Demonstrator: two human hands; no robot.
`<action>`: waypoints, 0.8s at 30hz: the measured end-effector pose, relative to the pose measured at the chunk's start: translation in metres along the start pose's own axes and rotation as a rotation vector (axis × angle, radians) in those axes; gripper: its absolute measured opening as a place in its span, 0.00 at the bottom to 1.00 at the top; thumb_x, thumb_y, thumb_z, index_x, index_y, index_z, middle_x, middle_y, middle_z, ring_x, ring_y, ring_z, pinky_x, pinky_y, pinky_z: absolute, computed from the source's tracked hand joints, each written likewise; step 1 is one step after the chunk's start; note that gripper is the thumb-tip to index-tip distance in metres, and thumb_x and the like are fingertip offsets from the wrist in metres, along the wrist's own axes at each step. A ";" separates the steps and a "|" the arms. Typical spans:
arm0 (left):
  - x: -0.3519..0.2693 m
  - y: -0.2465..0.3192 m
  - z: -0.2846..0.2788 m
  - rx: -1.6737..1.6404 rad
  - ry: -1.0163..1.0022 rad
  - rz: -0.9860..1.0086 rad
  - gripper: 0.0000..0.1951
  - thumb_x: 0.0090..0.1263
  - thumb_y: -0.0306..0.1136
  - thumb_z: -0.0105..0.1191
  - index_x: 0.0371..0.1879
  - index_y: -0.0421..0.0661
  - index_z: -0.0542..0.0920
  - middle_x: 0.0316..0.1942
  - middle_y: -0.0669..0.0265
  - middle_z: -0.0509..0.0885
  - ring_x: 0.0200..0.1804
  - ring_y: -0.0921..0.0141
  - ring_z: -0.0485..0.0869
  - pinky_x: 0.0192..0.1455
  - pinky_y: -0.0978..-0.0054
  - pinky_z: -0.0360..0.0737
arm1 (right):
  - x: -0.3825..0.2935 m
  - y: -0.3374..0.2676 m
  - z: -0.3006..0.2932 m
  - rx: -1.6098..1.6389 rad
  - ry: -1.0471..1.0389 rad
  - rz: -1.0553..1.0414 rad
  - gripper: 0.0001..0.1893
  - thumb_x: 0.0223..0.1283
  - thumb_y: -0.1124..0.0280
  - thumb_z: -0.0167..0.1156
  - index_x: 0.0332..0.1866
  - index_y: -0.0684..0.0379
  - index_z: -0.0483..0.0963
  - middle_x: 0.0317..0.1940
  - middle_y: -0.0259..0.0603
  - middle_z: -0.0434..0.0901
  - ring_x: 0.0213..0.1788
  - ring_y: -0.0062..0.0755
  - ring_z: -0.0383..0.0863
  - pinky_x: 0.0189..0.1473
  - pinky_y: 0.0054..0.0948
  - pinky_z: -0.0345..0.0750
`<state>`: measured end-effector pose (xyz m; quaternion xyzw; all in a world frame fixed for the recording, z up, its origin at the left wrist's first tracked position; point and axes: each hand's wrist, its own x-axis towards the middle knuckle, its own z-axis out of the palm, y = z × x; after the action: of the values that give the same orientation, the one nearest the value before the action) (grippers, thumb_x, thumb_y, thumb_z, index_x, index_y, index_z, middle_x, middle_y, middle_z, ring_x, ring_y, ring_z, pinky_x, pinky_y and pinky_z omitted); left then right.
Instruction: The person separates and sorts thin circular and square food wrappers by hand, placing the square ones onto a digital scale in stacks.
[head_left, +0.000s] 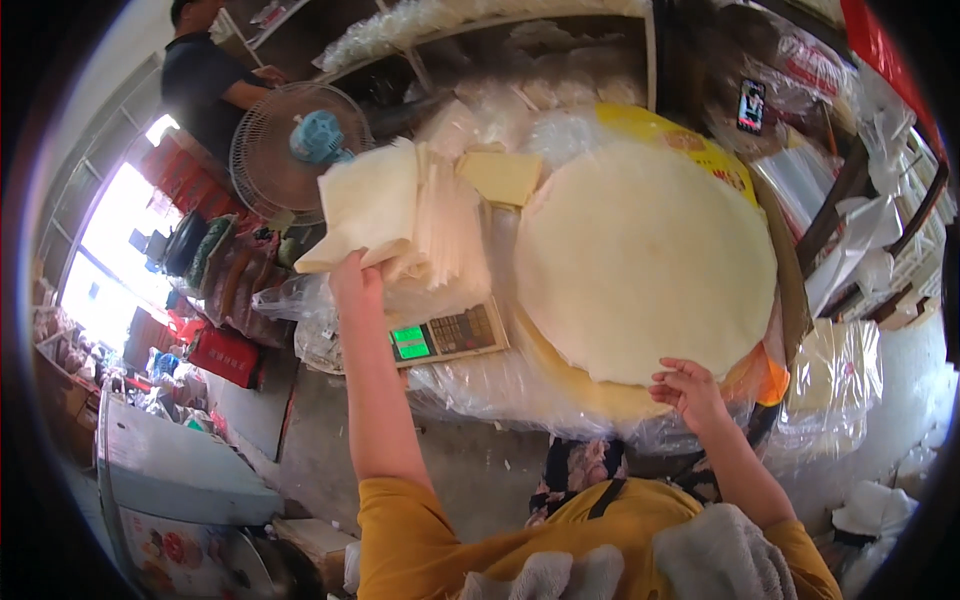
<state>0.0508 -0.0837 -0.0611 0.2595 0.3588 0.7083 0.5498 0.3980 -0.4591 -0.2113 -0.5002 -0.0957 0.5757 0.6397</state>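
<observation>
My left hand (356, 283) grips the near edge of a folded, cream-coloured thin dough-like sheet (371, 202). This sheet lies against a stack of folded sheets (454, 232) on a digital scale (457, 334) with a lit green display. To the right lies a wide round stack of pale thin sheets (645, 262); its exact food kind cannot be told. My right hand (686, 394) is at the near edge of that round stack, fingers apart and slightly curled, with nothing seen in them. Whether its fingertips touch the edge is unclear.
Clear plastic film (495, 397) covers the table's front. A yellow block-like piece (501, 178) sits between the stacks. Back left, an electric fan (300, 150) stands before a person in a dark shirt (202, 82). Bagged sheets (832, 367) lie at right, a phone (751, 106) beyond.
</observation>
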 end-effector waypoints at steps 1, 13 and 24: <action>0.005 0.002 -0.011 0.054 -0.067 -0.017 0.18 0.59 0.16 0.52 0.51 0.37 0.73 0.46 0.56 0.77 0.50 0.61 0.78 0.48 0.66 0.80 | 0.002 0.001 -0.002 0.006 0.024 0.017 0.17 0.62 0.77 0.54 0.56 0.68 0.66 0.41 0.49 0.78 0.39 0.40 0.83 0.45 0.32 0.81; -0.103 0.000 -0.018 0.186 -0.057 0.119 0.27 0.70 0.26 0.50 0.65 0.34 0.57 0.60 0.52 0.69 0.63 0.60 0.70 0.70 0.60 0.65 | 0.042 -0.005 0.022 -1.297 -0.117 -0.759 0.12 0.61 0.70 0.54 0.48 0.63 0.74 0.38 0.47 0.81 0.41 0.39 0.81 0.43 0.35 0.77; -0.252 -0.175 -0.059 0.980 -0.789 0.505 0.18 0.55 0.13 0.48 0.46 0.40 0.79 0.44 0.55 0.81 0.49 0.59 0.80 0.49 0.67 0.77 | 0.079 0.007 0.033 -1.343 -0.159 -0.729 0.06 0.51 0.68 0.59 0.28 0.59 0.76 0.26 0.42 0.79 0.31 0.41 0.79 0.35 0.37 0.76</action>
<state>0.1755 -0.3161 -0.2290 0.7938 0.3392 0.4227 0.2759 0.3955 -0.3774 -0.2366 -0.6753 -0.6295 0.1811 0.3390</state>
